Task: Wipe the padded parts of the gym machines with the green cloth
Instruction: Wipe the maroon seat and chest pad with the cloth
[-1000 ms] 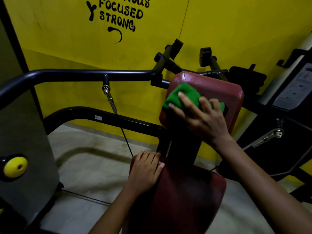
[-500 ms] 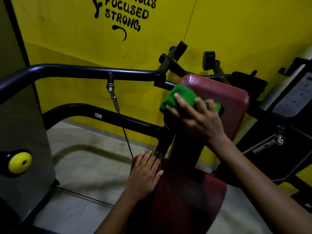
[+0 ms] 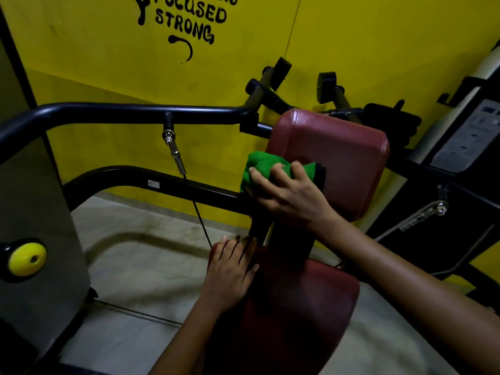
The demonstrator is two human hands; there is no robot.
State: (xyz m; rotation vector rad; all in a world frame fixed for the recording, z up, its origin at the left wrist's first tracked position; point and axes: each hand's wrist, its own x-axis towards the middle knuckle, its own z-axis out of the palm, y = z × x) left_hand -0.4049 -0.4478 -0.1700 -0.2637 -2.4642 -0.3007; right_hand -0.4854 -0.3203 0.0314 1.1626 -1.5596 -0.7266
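Right hand (image 3: 290,194): arm stretched forward, palm down, fingers spread and curled over a bunched cloth.
Left hand (image 3: 230,272): forearm angled up, palm flat, fingers together, resting on padding.

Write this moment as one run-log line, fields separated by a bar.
right hand: presses green cloth on upper red pad, left edge | left hand: flat on red seat pad | wiping ongoing

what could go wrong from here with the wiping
The green cloth is bunched under the right hand at the left edge of the back pad, so it may slide off the pad and leave the right part unwiped. The left hand rests flat on the seat pad, covering a patch that could get missed later.
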